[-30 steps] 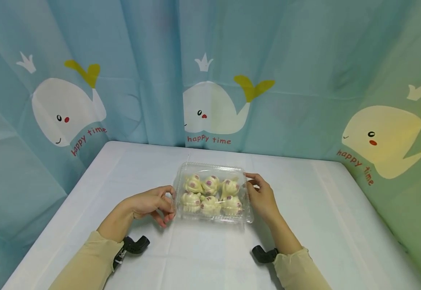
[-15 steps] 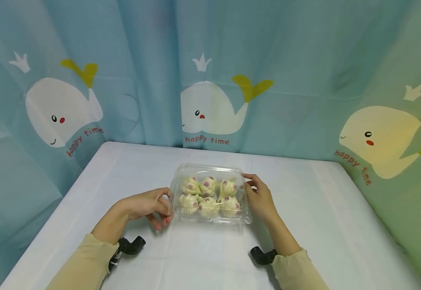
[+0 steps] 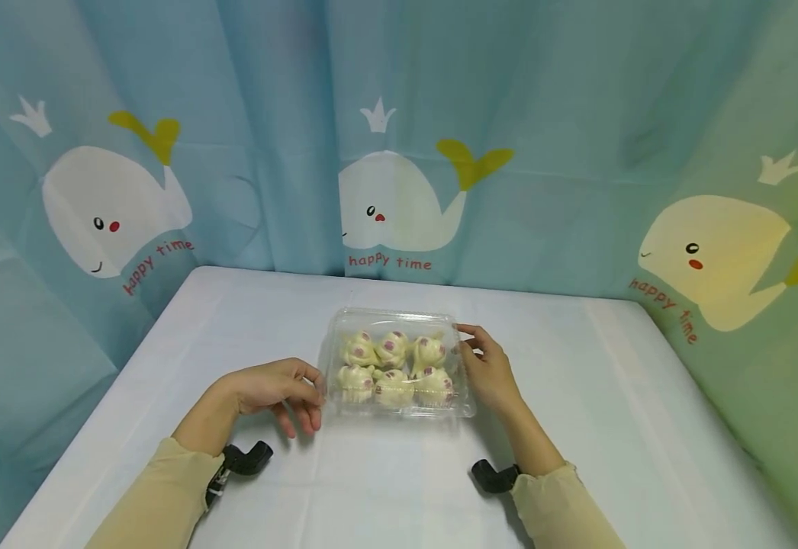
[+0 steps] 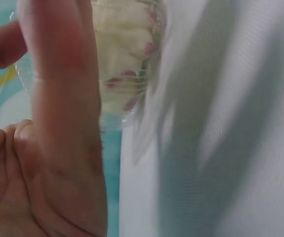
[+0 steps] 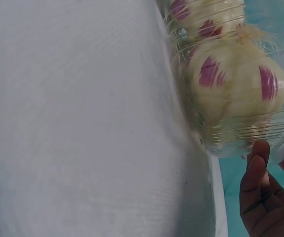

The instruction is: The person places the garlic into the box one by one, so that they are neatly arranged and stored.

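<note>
In the head view a clear plastic clamshell box point(image 3: 399, 316) lies on the table with its lid down. Inside are several garlic bulbs point(image 3: 394, 387), cream with purple patches. At the box's left side is my left hand point(image 3: 278, 393), its fingers loosely bent and the fingertips by the rim; a straight digit hides part of the box in the left wrist view. Along the right side, my right hand point(image 3: 491, 374) pinches the rim near the far corner. The right wrist view shows fingertips point(image 5: 260, 149) against the box's ribbed end wall.
A white cloth covers the table point(image 3: 385, 488). Behind it hangs a blue curtain point(image 3: 564, 114) printed with whales. Black wrist-worn devices point(image 3: 248, 457) sit at both cuffs.
My left hand's fingers have loosened and drawn slightly back from the box's left edge. The right hand keeps its place, and the box stays where it was on the table.
</note>
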The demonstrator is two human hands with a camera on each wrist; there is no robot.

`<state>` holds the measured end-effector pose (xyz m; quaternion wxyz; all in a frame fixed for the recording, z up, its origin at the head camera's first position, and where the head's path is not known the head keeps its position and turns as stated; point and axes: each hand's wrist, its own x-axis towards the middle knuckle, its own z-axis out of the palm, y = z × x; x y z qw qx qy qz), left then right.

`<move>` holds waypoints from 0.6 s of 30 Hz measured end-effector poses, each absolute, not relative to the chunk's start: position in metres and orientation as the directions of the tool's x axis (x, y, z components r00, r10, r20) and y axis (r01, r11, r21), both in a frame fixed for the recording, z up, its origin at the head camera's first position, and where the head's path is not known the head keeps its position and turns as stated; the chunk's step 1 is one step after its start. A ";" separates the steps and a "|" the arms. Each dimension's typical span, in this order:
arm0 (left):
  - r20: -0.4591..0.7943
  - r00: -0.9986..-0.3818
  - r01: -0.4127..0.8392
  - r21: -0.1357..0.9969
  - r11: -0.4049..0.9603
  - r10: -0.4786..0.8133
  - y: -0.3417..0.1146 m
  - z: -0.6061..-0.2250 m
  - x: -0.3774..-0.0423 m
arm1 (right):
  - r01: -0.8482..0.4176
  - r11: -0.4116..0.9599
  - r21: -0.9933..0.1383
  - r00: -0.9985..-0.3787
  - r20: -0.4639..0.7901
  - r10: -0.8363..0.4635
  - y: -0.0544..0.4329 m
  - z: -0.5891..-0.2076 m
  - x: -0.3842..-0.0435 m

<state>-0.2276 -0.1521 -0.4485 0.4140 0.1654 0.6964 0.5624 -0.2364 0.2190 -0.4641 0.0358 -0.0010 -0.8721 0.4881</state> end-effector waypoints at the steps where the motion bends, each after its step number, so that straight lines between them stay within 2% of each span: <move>1: -0.390 -0.600 -0.240 0.921 0.308 0.698 -0.152 -0.449 -0.227 | -0.033 0.520 -0.854 -0.997 0.062 0.037 0.219 -0.464 -0.236; 18: -0.355 -0.623 -0.229 0.935 0.271 0.697 -0.150 -0.451 -0.227 | -0.011 0.496 -0.868 -0.999 0.031 0.032 0.218 -0.464 -0.235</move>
